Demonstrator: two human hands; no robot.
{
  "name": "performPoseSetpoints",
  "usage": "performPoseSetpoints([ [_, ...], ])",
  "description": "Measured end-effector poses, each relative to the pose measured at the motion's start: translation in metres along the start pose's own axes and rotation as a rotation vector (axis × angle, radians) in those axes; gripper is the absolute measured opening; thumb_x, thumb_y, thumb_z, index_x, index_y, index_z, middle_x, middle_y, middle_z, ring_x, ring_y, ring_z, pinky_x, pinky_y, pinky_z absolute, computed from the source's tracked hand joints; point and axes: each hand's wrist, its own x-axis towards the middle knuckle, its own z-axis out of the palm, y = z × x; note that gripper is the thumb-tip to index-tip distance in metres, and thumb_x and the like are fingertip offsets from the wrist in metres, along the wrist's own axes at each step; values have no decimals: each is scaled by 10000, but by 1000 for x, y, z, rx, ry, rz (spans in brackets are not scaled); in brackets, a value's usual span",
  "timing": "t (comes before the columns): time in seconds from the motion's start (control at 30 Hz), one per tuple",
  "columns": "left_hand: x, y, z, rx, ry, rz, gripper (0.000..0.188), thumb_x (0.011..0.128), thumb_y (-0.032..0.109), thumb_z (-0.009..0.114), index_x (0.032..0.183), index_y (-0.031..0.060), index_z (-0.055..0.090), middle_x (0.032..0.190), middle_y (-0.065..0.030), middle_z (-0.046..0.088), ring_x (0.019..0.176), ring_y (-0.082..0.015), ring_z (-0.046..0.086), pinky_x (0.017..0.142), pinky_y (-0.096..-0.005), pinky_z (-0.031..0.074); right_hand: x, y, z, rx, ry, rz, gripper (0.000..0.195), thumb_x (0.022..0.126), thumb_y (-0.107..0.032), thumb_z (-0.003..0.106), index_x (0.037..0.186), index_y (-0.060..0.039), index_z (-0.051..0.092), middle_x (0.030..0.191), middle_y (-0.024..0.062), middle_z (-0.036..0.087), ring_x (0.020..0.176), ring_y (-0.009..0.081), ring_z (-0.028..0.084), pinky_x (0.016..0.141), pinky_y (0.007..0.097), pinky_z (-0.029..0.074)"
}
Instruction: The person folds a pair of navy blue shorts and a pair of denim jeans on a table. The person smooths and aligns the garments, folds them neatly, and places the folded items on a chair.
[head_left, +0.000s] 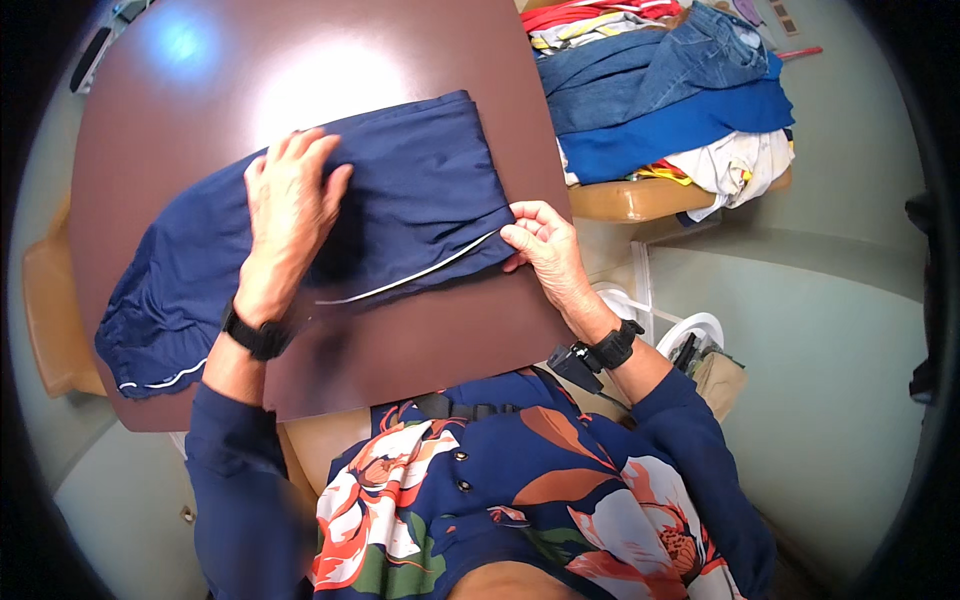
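Observation:
A navy blue garment with white piping (405, 180), perhaps trousers, lies folded lengthwise across the brown table (420, 352). Its gathered, elastic-looking end is at the left. My left hand (292, 187) is over the middle of the cloth, palm down with the thumb apart from the fingers; whether it presses on the cloth I cannot tell. At the garment's right end, my right hand (544, 244) pinches the near corner between thumb and fingers, beside the table's right edge. Both wrists wear black straps.
Beyond the table's right edge, a tan chair (637, 201) bears a pile of clothes, with blue jeans (660, 71) on top. Another tan chair (52, 300) stands at the left. Below the pile are white round containers (694, 330) on the floor. A black object (91, 60) is at the far left.

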Motion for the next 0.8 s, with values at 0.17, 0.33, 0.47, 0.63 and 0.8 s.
performPoseSetpoints([
  [0.17,59,47,27,37,-46,87,230,786,215,671,988,107,658,1028,-40,631,1001,-236,555,831,-403,415,0,-1,5,-16,35,-1,291,843,-142,669,1069,-22,531,765,10,596,607,58,557,453,193,471],
  [0.33,76,69,72,-90,-114,79,260,791,254,676,1000,99,659,935,-73,624,924,-267,578,793,-401,447,-1,-4,6,-39,10,-4,274,846,-119,659,1064,-14,530,775,1,559,625,41,531,461,185,471],
  [0.47,83,73,84,-134,-133,62,234,751,227,713,910,65,656,869,-107,606,874,-276,581,761,-391,454,-1,-1,5,-42,0,-10,260,845,-104,655,1056,-13,533,778,-7,543,618,28,517,461,180,473],
  [0.63,86,73,90,-228,-112,23,156,759,174,694,802,44,618,821,-121,600,811,-284,582,746,-389,452,-1,-1,7,-28,-4,-31,165,834,-44,632,949,-29,515,679,-23,514,573,19,497,433,192,451],
  [0.8,96,57,99,-210,63,-74,169,806,186,660,825,31,594,809,-133,609,766,-308,595,700,-405,471,-7,-1,8,-22,5,-30,142,831,6,599,935,-23,507,671,-25,506,571,15,493,446,200,477],
])
